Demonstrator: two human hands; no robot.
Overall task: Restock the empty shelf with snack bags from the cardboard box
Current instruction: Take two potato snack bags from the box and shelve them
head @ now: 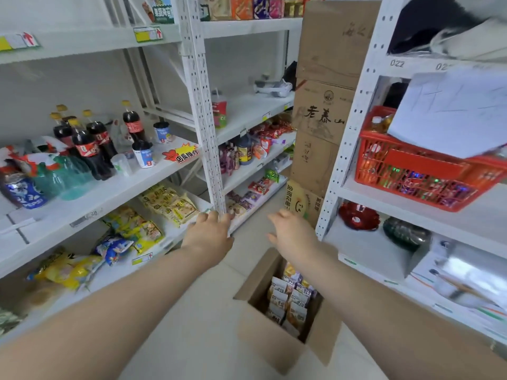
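Observation:
An open cardboard box (277, 349) stands on the floor between the shelving units, under my right forearm. Several snack bags (290, 300) stand packed upright inside it. My left hand (210, 231) reaches forward with its fingertips against the white perforated upright of the left shelving. It holds nothing. My right hand (290, 229) hovers in the aisle above the box, fingers spread and empty. A mostly bare white shelf (247, 111) sits at mid height behind the upright, holding only a red cup and a white object at the back.
Cola bottles (90, 141) and cups fill the left shelf. Yellow snack bags (170, 204) lie one level lower. Stacked cardboard cartons (323, 105) block the aisle's far end. A red basket (422, 171) sits on the right shelving.

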